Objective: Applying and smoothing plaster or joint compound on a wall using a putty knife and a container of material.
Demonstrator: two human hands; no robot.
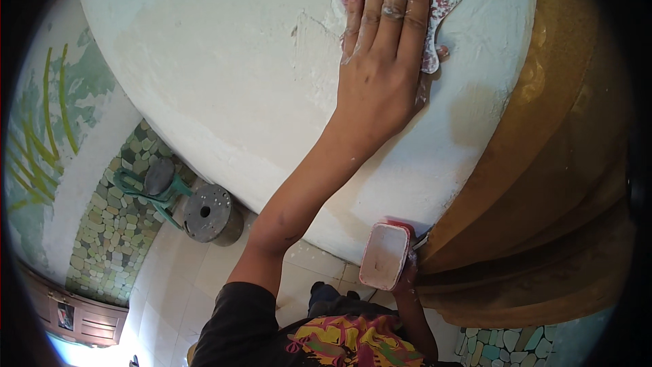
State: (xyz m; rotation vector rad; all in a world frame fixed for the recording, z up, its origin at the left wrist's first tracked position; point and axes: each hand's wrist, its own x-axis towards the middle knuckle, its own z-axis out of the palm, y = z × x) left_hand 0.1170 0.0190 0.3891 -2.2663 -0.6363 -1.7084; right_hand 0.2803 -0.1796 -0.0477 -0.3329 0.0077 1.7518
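Observation:
My left hand [384, 47] reaches up to a broad white wall [224, 54]. Its fingers lie straight over a flat putty spreader [432, 54], red under smeared white paste, with a thumb tip at its right edge. White paste coats the fingers, and a rough patch of it surrounds the spreader. Lower down, my right hand [407, 273] grips a small rectangular tub [385, 256], red outside and lined with pale paste. A thin, dark-edged tool [421, 241] sticks out beside the tub; whether that hand holds it is unclear.
Brown draped fabric [530, 231] hangs close on the right. At lower left stand a grey drum-shaped stool [210, 214] with holes and a green chair [159, 187]. Behind them runs a pebble-patterned wall band [112, 231]. Pale tiles [204, 278] cover the floor.

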